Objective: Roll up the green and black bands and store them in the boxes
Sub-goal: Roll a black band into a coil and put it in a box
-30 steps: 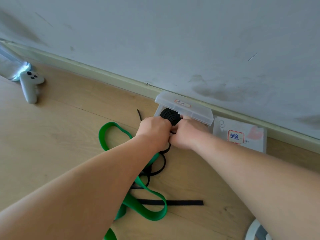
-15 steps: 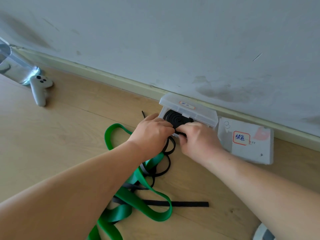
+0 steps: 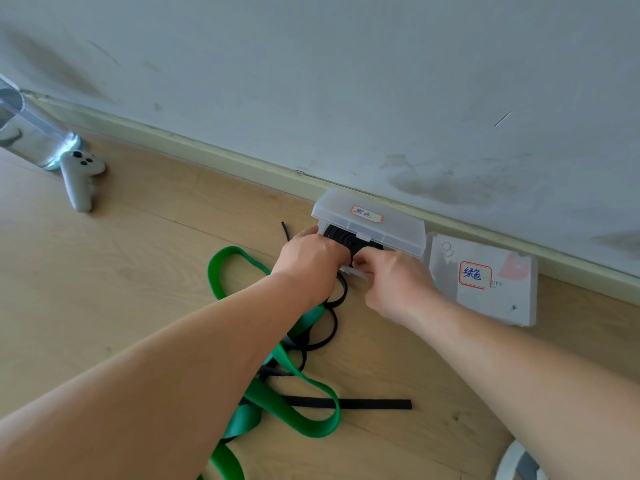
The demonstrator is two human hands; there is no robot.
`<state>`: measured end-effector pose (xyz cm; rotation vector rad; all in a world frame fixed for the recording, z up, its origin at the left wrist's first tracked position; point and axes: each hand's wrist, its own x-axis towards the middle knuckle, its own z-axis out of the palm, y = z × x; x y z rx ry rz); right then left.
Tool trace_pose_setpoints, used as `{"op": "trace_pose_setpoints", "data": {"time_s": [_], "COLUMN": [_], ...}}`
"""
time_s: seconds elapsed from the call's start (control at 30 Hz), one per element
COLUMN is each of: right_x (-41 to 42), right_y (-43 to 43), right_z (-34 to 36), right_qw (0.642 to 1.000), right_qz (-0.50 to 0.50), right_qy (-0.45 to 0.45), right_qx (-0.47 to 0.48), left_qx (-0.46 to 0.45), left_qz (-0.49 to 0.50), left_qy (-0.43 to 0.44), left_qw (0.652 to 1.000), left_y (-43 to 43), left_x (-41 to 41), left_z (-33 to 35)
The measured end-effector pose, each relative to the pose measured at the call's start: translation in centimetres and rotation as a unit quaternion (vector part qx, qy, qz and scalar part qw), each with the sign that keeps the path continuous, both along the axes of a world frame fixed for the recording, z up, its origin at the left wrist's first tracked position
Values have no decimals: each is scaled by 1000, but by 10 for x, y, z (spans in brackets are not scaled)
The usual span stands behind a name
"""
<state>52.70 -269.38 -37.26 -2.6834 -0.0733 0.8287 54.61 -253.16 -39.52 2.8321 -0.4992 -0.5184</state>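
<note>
Floor [image 3: 138, 271]: pale wood laminate, smooth, low sheen. Open box [image 3: 374, 220]: translucent frosted plastic. Green band [image 3: 294, 400]: smooth, slightly glossy, rubber-like; black band [image 3: 349, 404]: matt.

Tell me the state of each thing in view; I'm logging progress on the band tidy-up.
Clear box: lid partly raised, black roll inside.
Black roll: coiled, in the clear box.
White box: closed, lying flat.
Green band: unrolled, loose on the floor.
Black bands: unrolled, tangled with the green band.
Left hand: at the box opening.
Right hand: at the box's front edge.
</note>
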Motion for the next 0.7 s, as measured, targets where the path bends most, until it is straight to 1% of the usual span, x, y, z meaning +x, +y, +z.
{"op": "trace_pose_setpoints", "data": {"time_s": [0.1,0.3,0.4,0.47,0.5,0.53,0.6,0.67,0.7], "right_x": [4,10,8,1,-4,-10,-24,-44,-54], "right_y": [0,-1,0,0,-1,-2,-5,-5,-3], "right_z": [1,4,7,11,13,16,18,20,22], "right_qw": [1000,999,995,994,994,995,993,982,975], "right_qz": [-10,-25,-59,-54,-40,-20,20,59,88], "right_qy": [10,36,25,2,-13,-32,-83,-141,-163], "right_qx": [12,25,71,97,98,91,85,108,119], "left_qx": [21,-7,17,4,-16,-36,-62,-68,-59], "left_qz": [-5,26,-24,-60,-65,-47,37,132,164], "left_qy": [21,31,24,8,-13,-29,-43,-57,-57], "left_qw": [1000,999,999,998,998,998,996,987,983], "left_y": [-2,2,1,9,15,23,36,44,46], "left_x": [6,6,5,-3,-9,-17,-31,-50,-61], "left_z": [4,-3,8,16,20,22,28,35,37]}}
